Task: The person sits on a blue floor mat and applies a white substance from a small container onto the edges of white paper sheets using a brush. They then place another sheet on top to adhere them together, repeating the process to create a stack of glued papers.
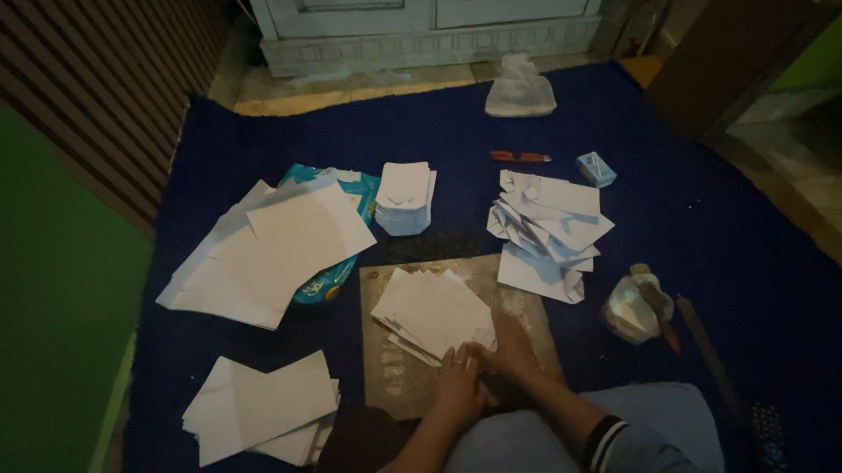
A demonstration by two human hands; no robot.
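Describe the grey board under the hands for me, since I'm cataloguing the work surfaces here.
The grey board is a flat, roughly square slab, worn and blotchy, lying flat on the blue mat before the person's knees. A fanned stack of white paper pieces rests on it. The left hand and right hand press at that stack's near edge.

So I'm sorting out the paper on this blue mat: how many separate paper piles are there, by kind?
Flat sheet piles: 3
Folded-piece stacks: 2
Total: 5

Both hands rest at the pile on the board.
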